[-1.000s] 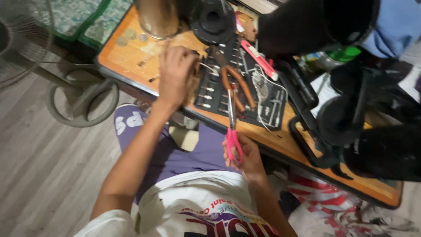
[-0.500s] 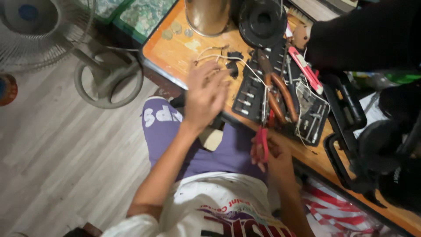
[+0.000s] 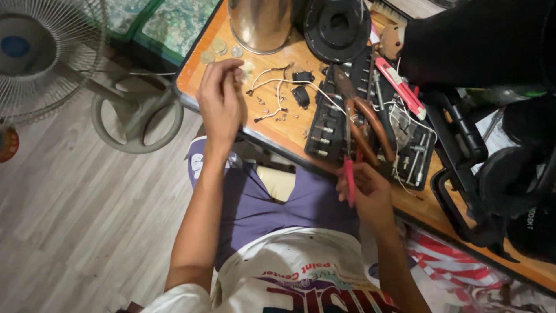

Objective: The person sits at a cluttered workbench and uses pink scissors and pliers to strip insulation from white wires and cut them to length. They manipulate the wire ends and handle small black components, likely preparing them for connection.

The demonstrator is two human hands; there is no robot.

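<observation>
Right hand (image 3: 370, 194) at the near edge of the bench (image 3: 202, 69), fingers closed round the red handles of a small pair of cutters (image 3: 350, 174); the nose points up toward the tool tray (image 3: 324, 130). Whether the cutter nose is open or closed cannot be told, as it runs in among the tools.

Left hand (image 3: 220, 98) raised over the left end of the bench, fingertips pinched together. Something very small may sit between them; too small to tell what.

Just right of the left hand: loose white wires (image 3: 278, 95) joined to a small black switch (image 3: 301, 95), lying flat on the wood, with tiny screws (image 3: 281, 116) scattered beside them. Coins (image 3: 217, 49) near the far corner, by a steel pot (image 3: 260, 23).

Larger brown-handled pliers (image 3: 370, 119) lie across the tray, well inside it.

Handling, judged:
- Cutters: light, stiff, painted grips probably fairly smooth. Best held low on the handles, as now, for leverage.
- Wires: light, limp, springy at the bends; will drag the switch if pulled. Take by the insulation close to the end being worked, not by the bare tip.
- Switch: small, hard plastic, light; grip by its sides.
- Screws: tiny, prone to roll or scatter; fingertip pinch only.

Floor left of the bench: a fan (image 3: 40, 58) on a round base.
</observation>
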